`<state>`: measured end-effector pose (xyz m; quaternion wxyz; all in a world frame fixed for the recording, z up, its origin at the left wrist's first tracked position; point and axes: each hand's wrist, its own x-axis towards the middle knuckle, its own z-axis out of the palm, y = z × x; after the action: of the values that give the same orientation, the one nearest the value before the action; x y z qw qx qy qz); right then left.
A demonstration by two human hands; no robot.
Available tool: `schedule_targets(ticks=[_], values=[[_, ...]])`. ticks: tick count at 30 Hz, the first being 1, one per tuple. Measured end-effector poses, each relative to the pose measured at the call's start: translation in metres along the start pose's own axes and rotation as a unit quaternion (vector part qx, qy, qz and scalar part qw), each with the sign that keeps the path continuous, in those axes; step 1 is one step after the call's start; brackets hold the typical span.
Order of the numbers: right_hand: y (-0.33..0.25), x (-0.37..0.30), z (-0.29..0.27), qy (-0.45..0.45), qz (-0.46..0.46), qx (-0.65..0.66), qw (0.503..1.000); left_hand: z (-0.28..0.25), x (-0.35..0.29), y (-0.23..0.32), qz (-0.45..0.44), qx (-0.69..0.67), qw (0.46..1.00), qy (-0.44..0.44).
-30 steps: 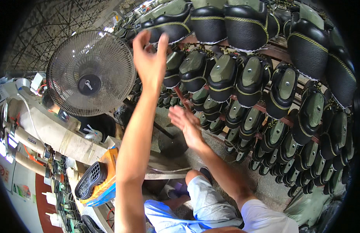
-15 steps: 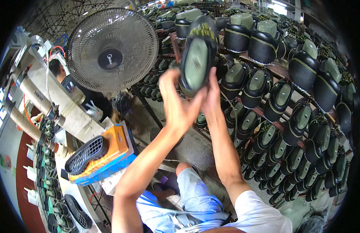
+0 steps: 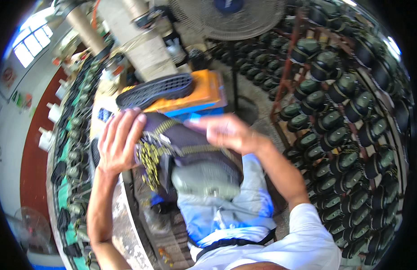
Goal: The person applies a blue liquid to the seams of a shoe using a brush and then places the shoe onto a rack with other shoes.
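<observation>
A black shoe upper [image 3: 192, 150] with yellow stitching and black-and-yellow laces is in front of me, lying on its side in the air. A green last [image 3: 204, 180] fills its opening, facing me. My left hand [image 3: 118, 144] is closed round the toe end, by the laces. Along the far, bottom edge towards the heel, my right hand [image 3: 228, 132] lies against the upper with its fingers stretched out; it is somewhat blurred. Just beyond, a black sole [image 3: 156, 90] rests with its grid-patterned face up on an orange-and-blue block [image 3: 204, 90].
To the right stands a rack [image 3: 287, 67] with rows of black shoes on green lasts. A large fan [image 3: 226, 20] is at the far side. On the left, a long bench [image 3: 62, 180] carries many shoe parts, with white bottles [image 3: 46, 139] beside it.
The shoe upper has come from the rack side down to in front of my lap, near the sole, and turned sideways. My left hand has shifted to the toe; my view has swung left and down.
</observation>
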<state>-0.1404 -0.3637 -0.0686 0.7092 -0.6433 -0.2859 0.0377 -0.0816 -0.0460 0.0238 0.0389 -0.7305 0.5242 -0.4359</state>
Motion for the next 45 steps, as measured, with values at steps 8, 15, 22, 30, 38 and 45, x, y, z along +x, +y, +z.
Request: schedule_targets(ticks=[8, 15, 22, 30, 38, 45], values=[[0.073, 0.137, -0.083, 0.177, 0.002, -0.269, 0.947, 0.012, -0.075, -0.070, -0.396, 0.033, 0.916, -0.056], [0.066, 0.136, -0.091, 0.147, 0.017, -0.243, 0.959, 0.050, -0.030, -0.126, -0.305, 0.005, 0.925, -0.227], [0.062, 0.145, -0.094, 0.100, 0.037, -0.134, 0.985, 0.092, 0.006, -0.134, -0.308, -0.133, 0.886, -0.319], [0.058, 0.146, -0.091, 0.131, 0.030, -0.123, 0.983, 0.096, -0.011, -0.148, -0.308, -0.115, 0.881, -0.342], [0.072, 0.152, -0.101, 0.119, 0.039, -0.170, 0.977, 0.113, -0.011, -0.145, -0.285, -0.121, 0.901, -0.304], [0.070, 0.152, -0.103, 0.115, 0.034, -0.210, 0.970, 0.111, -0.095, -0.195, -0.347, -0.570, 0.719, -0.196]])
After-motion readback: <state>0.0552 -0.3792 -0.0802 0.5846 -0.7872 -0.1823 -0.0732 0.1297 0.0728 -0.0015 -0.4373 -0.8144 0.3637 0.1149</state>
